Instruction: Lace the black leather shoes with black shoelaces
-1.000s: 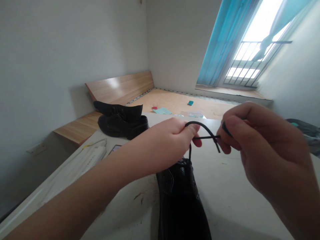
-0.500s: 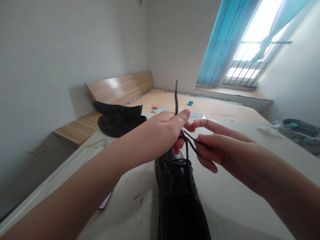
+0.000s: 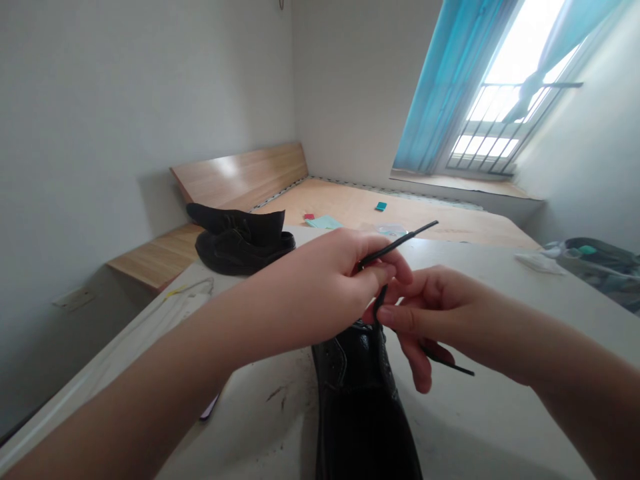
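A black leather shoe (image 3: 357, 407) rests on the white table with its toe towards me. Over its lacing my left hand (image 3: 350, 280) is closed on a black shoelace (image 3: 400, 245), and the lace's free end sticks out to the upper right past the thumb. Close against it, my right hand (image 3: 425, 307) pinches the lace between thumb and fingers just above the shoe. Another lace end (image 3: 453, 365) pokes out below the right hand's fingers. My hands hide the upper eyelets and where the laces cross.
More black footwear (image 3: 243, 243) stands at the table's back left. A white table (image 3: 480, 400) spreads beneath the shoe. Behind lies a bed board (image 3: 345, 197) with small coloured items. A bin (image 3: 600, 260) sits at the far right, and a dark-edged flat object (image 3: 209, 408) lies beneath my left forearm.
My right hand has moved left and in against the left hand. The lace end in my left hand has swung from upright to the right; another end now shows below my right hand.
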`<state>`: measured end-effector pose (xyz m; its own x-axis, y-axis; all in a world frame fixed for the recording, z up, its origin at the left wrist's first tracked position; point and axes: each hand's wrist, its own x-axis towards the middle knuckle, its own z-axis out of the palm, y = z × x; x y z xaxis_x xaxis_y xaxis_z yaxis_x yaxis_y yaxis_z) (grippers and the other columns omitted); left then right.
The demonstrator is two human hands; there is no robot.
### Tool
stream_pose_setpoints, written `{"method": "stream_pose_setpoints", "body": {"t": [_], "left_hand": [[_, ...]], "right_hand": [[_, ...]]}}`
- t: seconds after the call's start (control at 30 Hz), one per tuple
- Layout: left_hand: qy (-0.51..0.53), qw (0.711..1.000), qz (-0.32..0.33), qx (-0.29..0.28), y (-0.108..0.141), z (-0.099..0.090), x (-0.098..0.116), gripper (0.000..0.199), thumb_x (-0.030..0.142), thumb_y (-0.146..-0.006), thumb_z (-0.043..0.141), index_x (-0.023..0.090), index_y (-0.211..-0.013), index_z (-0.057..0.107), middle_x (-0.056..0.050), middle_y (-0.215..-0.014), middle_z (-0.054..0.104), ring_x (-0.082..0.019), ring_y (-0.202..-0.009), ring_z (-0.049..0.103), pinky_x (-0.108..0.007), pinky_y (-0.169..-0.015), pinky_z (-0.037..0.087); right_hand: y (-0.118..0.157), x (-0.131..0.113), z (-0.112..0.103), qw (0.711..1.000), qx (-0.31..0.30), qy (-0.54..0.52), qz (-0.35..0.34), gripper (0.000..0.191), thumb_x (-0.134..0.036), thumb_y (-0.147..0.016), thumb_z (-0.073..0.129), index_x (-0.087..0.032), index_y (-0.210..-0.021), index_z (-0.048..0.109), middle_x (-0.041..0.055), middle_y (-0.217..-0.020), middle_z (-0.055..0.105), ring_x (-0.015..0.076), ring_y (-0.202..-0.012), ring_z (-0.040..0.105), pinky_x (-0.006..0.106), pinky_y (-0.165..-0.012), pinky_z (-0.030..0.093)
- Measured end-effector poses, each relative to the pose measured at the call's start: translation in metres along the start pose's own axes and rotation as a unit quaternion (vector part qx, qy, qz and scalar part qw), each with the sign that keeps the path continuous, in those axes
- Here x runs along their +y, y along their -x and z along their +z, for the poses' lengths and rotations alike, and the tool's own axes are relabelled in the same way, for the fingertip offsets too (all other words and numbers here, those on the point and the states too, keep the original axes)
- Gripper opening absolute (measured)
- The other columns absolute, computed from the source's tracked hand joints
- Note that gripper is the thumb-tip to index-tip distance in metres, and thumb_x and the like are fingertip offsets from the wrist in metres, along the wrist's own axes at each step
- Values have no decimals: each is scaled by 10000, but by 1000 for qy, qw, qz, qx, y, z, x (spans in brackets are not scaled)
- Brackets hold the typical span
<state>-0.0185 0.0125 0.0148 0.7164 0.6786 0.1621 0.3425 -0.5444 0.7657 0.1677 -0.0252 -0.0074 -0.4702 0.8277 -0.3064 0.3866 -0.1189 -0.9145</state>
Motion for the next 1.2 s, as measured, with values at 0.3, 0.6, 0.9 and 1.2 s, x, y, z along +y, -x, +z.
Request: {"method": "stream_pose_setpoints", "body": {"t": [0.3,0.6,0.9,1.2], "left_hand": [[-70,997,-1,14,3,-3,-1,229,217,-893,478,268,-897,701,66,-658,559,-97,-594,477,-231,-497,357],[-109,993,-7,36,1,-2,-2,247,314,-900,467,260,-913,708,46,-619,525,-109,-544,443,-253,-452,299],[-66,997,2,35,1,-1,-1,190,267,-891,510,211,-893,692,10,-697,660,-119,-585,556,-234,-501,372],[-25,999,-9,19,0,0,-3,179,239,-898,492,258,-878,670,42,-729,706,-131,-645,630,-235,-523,427]], "right_hand": [[-2,6,-5,994,79,51,-52,276,-475,-822,685,-199,-822,674,9,-710,659,137,-659,579,252,-580,453],[2,12,-8,990,92,98,-35,371,-593,-845,603,-222,-858,622,13,-761,634,197,-770,605,317,-632,478],[-1,-1,-1,995,50,43,-79,173,-344,-912,581,-194,-855,645,23,-790,680,109,-643,598,203,-513,433],[1,1,-2,997,26,-13,-75,193,-368,-868,678,-179,-845,645,17,-777,709,100,-635,619,196,-556,473]]}}
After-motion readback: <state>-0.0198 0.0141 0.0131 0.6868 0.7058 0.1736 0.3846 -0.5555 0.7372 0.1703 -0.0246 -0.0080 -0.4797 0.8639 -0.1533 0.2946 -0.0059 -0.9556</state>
